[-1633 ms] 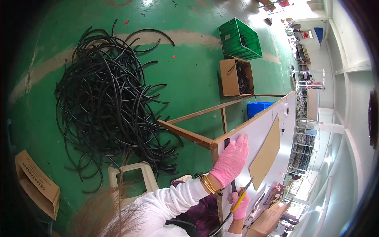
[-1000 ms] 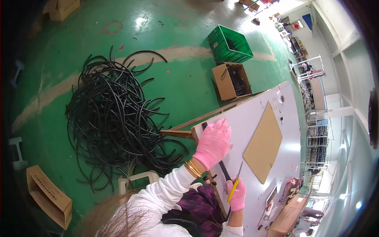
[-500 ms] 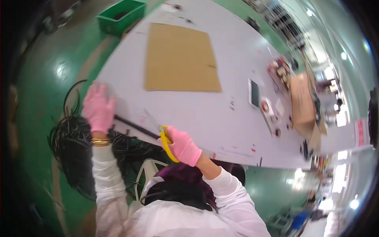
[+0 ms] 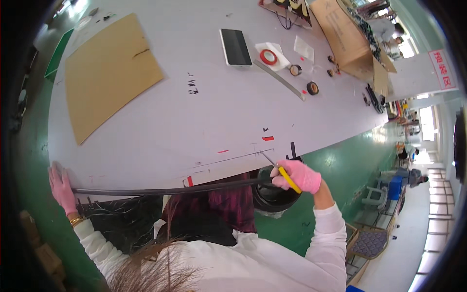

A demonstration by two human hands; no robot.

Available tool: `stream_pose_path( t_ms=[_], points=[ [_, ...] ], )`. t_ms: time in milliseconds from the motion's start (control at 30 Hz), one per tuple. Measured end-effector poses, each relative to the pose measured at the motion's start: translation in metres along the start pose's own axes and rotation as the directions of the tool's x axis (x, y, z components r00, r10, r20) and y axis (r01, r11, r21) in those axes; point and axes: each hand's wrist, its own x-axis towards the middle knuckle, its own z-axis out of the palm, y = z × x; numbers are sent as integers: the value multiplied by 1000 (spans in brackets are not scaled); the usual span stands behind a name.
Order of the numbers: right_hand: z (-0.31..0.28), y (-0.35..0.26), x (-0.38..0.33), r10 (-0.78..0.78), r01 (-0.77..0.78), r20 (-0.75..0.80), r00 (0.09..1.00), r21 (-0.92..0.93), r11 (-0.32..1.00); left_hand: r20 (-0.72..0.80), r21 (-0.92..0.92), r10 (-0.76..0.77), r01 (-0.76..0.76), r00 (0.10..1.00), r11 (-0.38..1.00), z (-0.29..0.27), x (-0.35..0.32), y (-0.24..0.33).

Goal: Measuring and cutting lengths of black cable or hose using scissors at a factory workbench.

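Note:
My right hand [image 4: 301, 176], in a pink glove, is closed around yellow-handled scissors [image 4: 288, 179]; their blades point up and left over the table. The end of a long black tube or cable bundle [image 4: 170, 190] also meets this hand, seemingly gripped with the scissors. It stretches along the table's near edge to my left hand [image 4: 62, 190], also pink-gloved. That hand lies at the table's left corner with fingers extended, its thumb side against the tube's other end. Whether it presses on the tube, I cannot tell. Red tape marks [image 4: 190, 181] and ruled lines are on the tabletop nearby.
A cardboard sheet [image 4: 109, 82] lies at the far left. Farther right are a phone [image 4: 236, 47], a metal ruler [image 4: 279, 80], red tape [image 4: 268, 57], black tape rolls [image 4: 312, 88] and a cardboard box [image 4: 343, 41]. A black container [image 4: 275, 197] stands below the near edge.
My right hand has moved right with the scissors, and the black tube now spans a long stretch between my hands. The view has shifted right; my left hand stays at the table's left edge.

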Motion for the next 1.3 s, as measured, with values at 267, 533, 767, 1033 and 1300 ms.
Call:
stream_pose_path(
  t_ms=[267,533,767,1033,1300],
  points=[
    [-51,27,21,-94,92,-15,995,-93,991,-1,-64,46,-46,999,997,0,5,-8],
    [-48,15,45,-209,69,-212,955,-525,848,-16,-62,92,-93,996,994,10,7,-30],
    [-47,15,49,-161,2,-232,959,-565,825,-27,-81,85,-87,996,993,10,7,-22],
    [-48,-6,57,-22,-152,-265,964,-616,773,-55,-98,109,-114,993,989,6,7,-21],
    [-52,-6,59,-13,-132,-200,980,-689,713,-30,-111,72,-75,997,991,5,7,-16]
  ],
)
